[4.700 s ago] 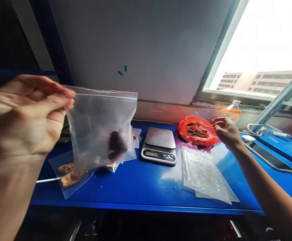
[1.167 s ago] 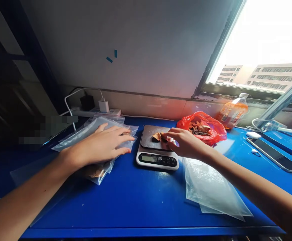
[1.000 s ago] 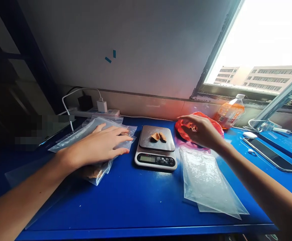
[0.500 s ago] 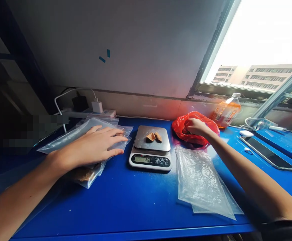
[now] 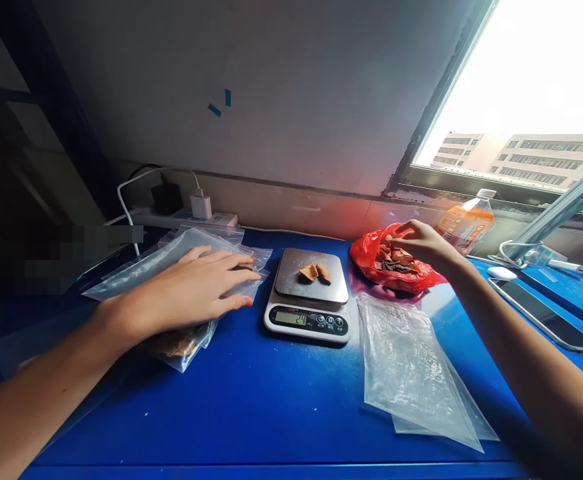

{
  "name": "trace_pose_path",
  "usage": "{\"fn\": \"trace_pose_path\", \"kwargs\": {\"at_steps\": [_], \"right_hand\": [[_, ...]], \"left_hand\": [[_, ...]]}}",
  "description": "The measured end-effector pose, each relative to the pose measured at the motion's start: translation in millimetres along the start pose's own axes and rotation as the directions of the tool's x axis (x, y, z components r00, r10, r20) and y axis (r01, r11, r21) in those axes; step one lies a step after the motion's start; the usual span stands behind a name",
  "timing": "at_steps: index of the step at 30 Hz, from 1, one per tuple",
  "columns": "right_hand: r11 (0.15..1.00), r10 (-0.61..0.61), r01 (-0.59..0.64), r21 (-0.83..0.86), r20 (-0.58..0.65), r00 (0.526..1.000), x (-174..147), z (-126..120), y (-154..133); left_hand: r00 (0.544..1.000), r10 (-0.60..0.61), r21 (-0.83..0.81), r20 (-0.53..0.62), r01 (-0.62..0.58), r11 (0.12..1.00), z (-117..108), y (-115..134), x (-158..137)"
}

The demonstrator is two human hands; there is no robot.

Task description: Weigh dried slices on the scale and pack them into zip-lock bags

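Note:
My left hand (image 5: 199, 283) lies palm down with its fingers spread, on a pile of clear zip bags (image 5: 136, 272). One bag (image 5: 179, 348) under the wrist holds something brown. Right of these fingers stands a white digital kitchen scale (image 5: 307, 331). Two curved brown dried pieces (image 5: 316, 272) rest on its steel plate (image 5: 291, 290). My right hand (image 5: 419, 241) hovers over the open red plastic bag (image 5: 366, 257), thumb and fingers pinched together. What is between the fingertips is too small to make out. Dried reddish-brown and dark flakes (image 5: 396, 260) fill the bag.
Flat clear bags (image 5: 406, 367) lie right of the scale. A bottle with orange liquid (image 5: 466, 223) stands behind the right hand. A phone (image 5: 546, 313) and a white earphone case (image 5: 501, 273) are at the far right. A power strip with a white charger (image 5: 201, 205) lines the wall.
My right hand has risen from inside the red bag to above its mouth, uncovering the flakes. My left hand stays on the bags. The view has shifted slightly.

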State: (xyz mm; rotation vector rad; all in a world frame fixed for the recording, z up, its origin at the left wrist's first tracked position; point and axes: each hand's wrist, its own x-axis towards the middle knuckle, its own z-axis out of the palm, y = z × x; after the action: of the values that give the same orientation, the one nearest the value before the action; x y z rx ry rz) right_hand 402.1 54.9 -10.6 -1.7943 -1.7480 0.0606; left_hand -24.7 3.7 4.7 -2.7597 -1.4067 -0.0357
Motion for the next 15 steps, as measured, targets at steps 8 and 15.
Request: {"fn": "trace_pose_path", "kwargs": {"at_steps": [8, 15], "right_hand": [[0.967, -0.22, 0.197, 0.159, 0.139, 0.966, -55.9, -1.1, -75.8], [0.967, -0.255, 0.245, 0.072, 0.203, 0.945, -45.6, 48.1, -113.7]], "left_hand": [[1.0, 0.011, 0.045, -0.013, -0.01, 0.999, 3.4, 2.8, 1.9], [0.999, 0.035, 0.073, -0.013, -0.034, 0.997, 2.2, 2.8, 0.4]]}}
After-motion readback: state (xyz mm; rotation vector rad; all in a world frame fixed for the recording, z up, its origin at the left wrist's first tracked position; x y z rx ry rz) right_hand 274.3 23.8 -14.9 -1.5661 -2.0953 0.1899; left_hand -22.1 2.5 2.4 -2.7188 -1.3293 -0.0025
